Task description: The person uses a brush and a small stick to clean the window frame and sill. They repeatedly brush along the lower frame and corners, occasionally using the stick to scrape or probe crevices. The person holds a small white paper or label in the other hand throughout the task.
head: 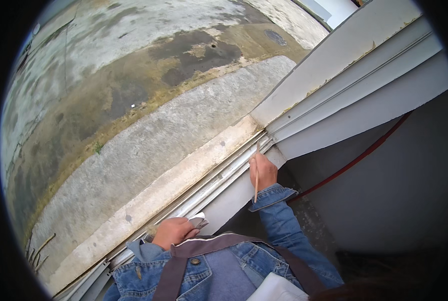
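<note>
In my right hand (pixel 264 171) is a thin wooden stick (pixel 256 184), gripped like a pencil. Its tip points into the metal sliding-window track (pixel 224 175), close to the corner where the sill track meets the window jamb (pixel 344 84). Nearer my body, my left hand (pixel 173 231) rests over the same track and holds a folded white and grey piece (pixel 199 221), perhaps paper or cloth. Dirt and worn marks show along the track. A pale inner sill ledge (pixel 229 205) runs between the track and me.
Outside lies a rough outer ledge (pixel 186 160), with stained concrete ground (pixel 133 86) beyond. A red hose or cable (pixel 359 160) curves along the wall below the sill. Dry sticks (pixel 40 252) and a sash frame (pixel 92 278) are at lower left. White material (pixel 278 289) lies against my front.
</note>
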`<state>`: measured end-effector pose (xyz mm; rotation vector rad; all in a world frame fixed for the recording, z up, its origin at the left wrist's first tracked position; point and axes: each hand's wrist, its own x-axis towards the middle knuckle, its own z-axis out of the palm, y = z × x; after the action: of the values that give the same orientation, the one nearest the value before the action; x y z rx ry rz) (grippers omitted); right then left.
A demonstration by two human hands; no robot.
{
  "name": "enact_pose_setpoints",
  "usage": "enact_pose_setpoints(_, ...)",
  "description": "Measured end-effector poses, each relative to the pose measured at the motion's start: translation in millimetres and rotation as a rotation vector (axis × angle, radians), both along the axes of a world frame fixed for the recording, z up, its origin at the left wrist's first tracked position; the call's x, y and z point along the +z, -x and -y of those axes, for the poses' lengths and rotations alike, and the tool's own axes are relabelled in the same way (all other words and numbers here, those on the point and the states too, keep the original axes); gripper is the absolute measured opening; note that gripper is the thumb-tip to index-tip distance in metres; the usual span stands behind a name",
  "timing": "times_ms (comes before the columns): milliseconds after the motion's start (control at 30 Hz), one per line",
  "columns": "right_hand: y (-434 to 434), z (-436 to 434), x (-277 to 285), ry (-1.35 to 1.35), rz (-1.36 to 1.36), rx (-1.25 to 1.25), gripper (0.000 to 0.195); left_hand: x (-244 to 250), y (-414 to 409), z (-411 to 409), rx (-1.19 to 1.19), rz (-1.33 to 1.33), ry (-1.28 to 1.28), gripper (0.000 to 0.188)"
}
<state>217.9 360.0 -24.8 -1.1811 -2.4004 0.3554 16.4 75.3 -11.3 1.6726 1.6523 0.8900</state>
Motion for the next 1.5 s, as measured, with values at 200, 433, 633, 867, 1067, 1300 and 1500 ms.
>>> enact_pose_setpoints(200, -4.5, -35.2, 13.2, -0.029, -0.076, -0.071, 0.022, -1.9, -0.6, 1.9, 0.010, 0.026, -0.002, 0.022)
enact_pose_setpoints(433, 0.7, -59.7, -2.1, 0.031, -0.143, -0.046, 0.025, -7.1, 0.2, 1.4, 0.000, -0.002, -0.026, 0.021)
enact_pose_setpoints(633, -5.6, -66.5, -7.6, 0.454, -0.535, -0.106, 0.021, -2.0, -0.2, -0.2, 0.013, 0.024, -0.018, 0.020)
enact_pose_setpoints(867, -11.0, -62.5, -12.3, 0.217, -0.422, -0.084, 0.022, -3.0, -1.0, -1.4, -0.012, 0.012, -0.046, 0.018)
enact_pose_setpoints(1067, 27.6, -45.5, 3.3, -0.016, 0.054, -0.155, 0.027, -3.3, 1.1, 1.5, -0.004, 0.011, -0.035, 0.019)
enact_pose_setpoints(1300, 54.0, -42.9, 7.5, -0.145, 0.331, -0.205, 0.023, -0.6, 2.1, -0.2, 0.009, 0.049, -0.038, 0.021)
enact_pose_setpoints(1500, 56.7, -29.6, 20.4, -0.009, 0.312, -0.177, 0.023, -6.1, 1.3, 1.8, 0.023, 0.048, -0.057, 0.022)
